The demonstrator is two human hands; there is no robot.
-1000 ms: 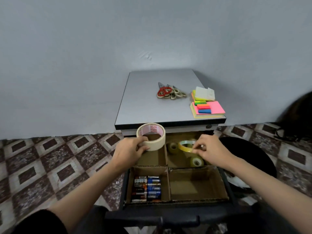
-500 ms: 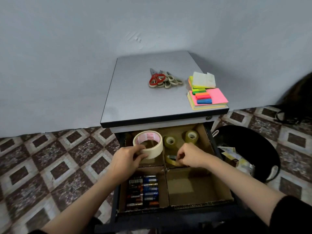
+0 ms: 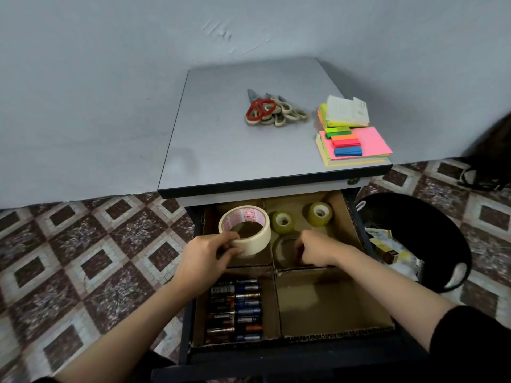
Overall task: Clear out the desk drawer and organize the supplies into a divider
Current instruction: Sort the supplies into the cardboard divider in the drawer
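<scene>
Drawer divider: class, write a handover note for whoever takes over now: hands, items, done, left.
Left hand holds the masking tape at the back left compartment.
Right hand grips a clear roll in the back right one, beside two small rolls.
Done: batteries in the front left of the divider.
Left: set both rolls down; scissors and sticky notes wait on the desk.

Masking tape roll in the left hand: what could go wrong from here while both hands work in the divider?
1. The left hand pinches the masking tape roll only at its near edge, tilted; it might slip and drop onto the batteries.
2. The right hand grips the flat clear tape roll close to a small tape roll; a nudge could knock it aside.
</scene>
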